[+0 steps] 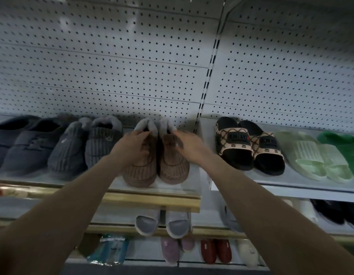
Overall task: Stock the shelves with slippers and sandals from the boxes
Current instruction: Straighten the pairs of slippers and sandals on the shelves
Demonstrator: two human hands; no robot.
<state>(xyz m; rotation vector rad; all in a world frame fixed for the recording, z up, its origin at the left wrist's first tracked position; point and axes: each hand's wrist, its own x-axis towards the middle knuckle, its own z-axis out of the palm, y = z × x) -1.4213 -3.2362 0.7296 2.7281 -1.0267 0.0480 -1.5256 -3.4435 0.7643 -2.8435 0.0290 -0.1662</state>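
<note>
A pair of brown ribbed slippers with grey fleece cuffs stands toes-forward on the top shelf (162,195). My left hand (132,145) lies on the left brown slipper (140,171), fingers curled over its upper. My right hand (189,145) grips the right brown slipper (172,167) from its right side. Both slippers rest on the shelf, side by side and touching.
Grey ribbed slippers (83,147) and dark navy slippers (23,141) stand to the left. Patterned black slides (249,143), pale green slides (311,155) and bright green slides (344,143) are on the right. White pegboard (132,66) backs the shelf. Lower shelves hold grey slides (162,223), pink and red slippers.
</note>
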